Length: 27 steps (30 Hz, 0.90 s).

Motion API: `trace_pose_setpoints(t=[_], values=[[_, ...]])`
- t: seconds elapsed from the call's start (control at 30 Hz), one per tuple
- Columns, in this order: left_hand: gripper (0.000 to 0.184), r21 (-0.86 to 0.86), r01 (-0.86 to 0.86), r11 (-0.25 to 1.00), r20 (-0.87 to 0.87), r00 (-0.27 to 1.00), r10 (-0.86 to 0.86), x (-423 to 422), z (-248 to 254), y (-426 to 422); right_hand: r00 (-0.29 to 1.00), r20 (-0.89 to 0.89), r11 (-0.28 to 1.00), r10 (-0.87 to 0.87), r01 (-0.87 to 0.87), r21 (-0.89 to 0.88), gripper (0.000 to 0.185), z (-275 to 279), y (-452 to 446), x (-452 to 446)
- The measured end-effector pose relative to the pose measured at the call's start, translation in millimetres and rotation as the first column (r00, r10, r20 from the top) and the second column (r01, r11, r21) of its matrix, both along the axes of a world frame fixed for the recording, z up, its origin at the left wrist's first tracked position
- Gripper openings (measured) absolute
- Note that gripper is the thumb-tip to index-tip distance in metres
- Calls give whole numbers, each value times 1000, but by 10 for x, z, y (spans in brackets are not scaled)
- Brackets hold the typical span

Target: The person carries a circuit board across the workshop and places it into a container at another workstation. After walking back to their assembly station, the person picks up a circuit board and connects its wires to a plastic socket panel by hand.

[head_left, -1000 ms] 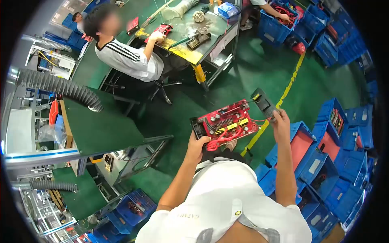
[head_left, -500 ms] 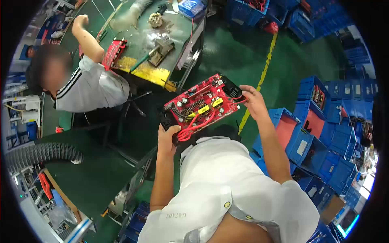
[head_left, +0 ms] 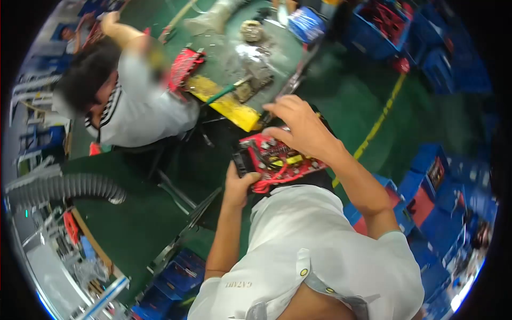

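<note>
A dark green floor (head_left: 352,109) with a painted yellow line (head_left: 381,120) spread beneath everything; ahead stood a long grey-green workbench (head_left: 221,64) with a yellow-painted front edge; many blue plastic bins (head_left: 450,205) crowded the right side; left of centre, a co-worker in a white shirt with black shoulder stripes (head_left: 149,117) held one arm raised beside the bench; a grey ribbed hose (head_left: 69,186) lay at the left; the rectangular red circuit board (head_left: 285,160) was close in front of the wearer's body, tilted; the right hand (head_left: 298,125) reached over its far side with fingers bent, covering part of it, and I could not tell whether they gripped anything; the left hand (head_left: 239,184) grasped the left end, its thumb near a black end piece (head_left: 244,162); looped red wires (head_left: 262,184) bunched just beside that thumb; small yellow components (head_left: 294,159) showed amid the board.
</note>
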<state>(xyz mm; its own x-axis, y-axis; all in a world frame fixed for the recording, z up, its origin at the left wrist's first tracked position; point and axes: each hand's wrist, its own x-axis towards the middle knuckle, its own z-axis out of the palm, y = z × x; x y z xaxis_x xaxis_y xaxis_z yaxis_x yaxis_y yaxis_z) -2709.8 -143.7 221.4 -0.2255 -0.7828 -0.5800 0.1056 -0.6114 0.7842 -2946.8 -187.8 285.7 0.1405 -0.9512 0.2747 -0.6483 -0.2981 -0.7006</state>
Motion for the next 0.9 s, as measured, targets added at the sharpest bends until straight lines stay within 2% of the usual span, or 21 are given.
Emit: trace_pose_setpoints(t=[0.03,0.07,0.13,0.2,0.33,0.47,0.5,0.63,0.77,0.87,0.9], values=[[60,-37,-1,999,-1,1000,1,-58,58,-24,994,-46,994,99,-96,57,25,-68,-143,-1],[62,-74,2,997,-6,1000,-2,-118,115,-55,990,-3,988,143,-142,66,18,-179,-274,3],[66,-47,-33,998,-26,999,31,-181,118,-78,989,72,989,127,-131,66,18,-177,-460,-100],[65,-17,-83,996,-39,996,82,-224,128,-61,987,151,964,53,-90,251,18,-140,-599,-296],[60,-65,-140,988,-46,990,137,-404,173,-176,904,425,903,41,-216,372,21,-214,-827,-613],[57,-96,-178,979,-45,984,175,-590,224,-253,831,557,817,-7,-316,482,21,-239,-1004,-881],[58,-84,-187,979,-34,982,185,-616,231,-248,795,607,827,-12,-334,453,21,-251,-1019,-915],[58,-27,-150,988,-91,985,147,-688,160,-312,797,605,769,-7,-383,512,24,-328,-1069,-1018],[58,6,-117,993,-111,987,117,-798,202,-385,882,469,758,43,-335,560,17,-251,-1111,-1047],[58,14,-105,994,-114,988,106,-815,129,-421,812,583,819,33,-356,450,21,-368,-1041,-982],[58,21,-97,995,-114,989,99,-812,93,-417,830,555,813,46,-354,463,20,-361,-1031,-992]])
